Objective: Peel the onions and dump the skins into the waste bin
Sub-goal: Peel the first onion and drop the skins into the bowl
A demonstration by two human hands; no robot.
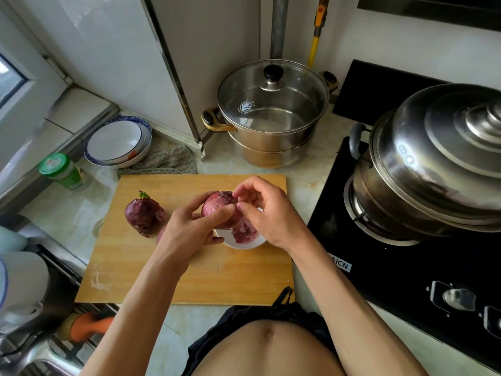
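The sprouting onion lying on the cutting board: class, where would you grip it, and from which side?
Grip the sprouting onion around its round middle, coming from above with fingers on opposite sides. Its green sprout points to the far side, so the bulging flanks are bare, and nothing touches it on the cutting board.

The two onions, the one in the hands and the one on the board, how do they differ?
The held onion is lifted above the white bowl, in the grip of the left hand, while the right hand picks at its skin; the other onion rests untouched on the cutting board. The held onion looks paler pink, the other onion dark purple. The other onion shows a green sprout; none shows on the held onion. Both are red onions.
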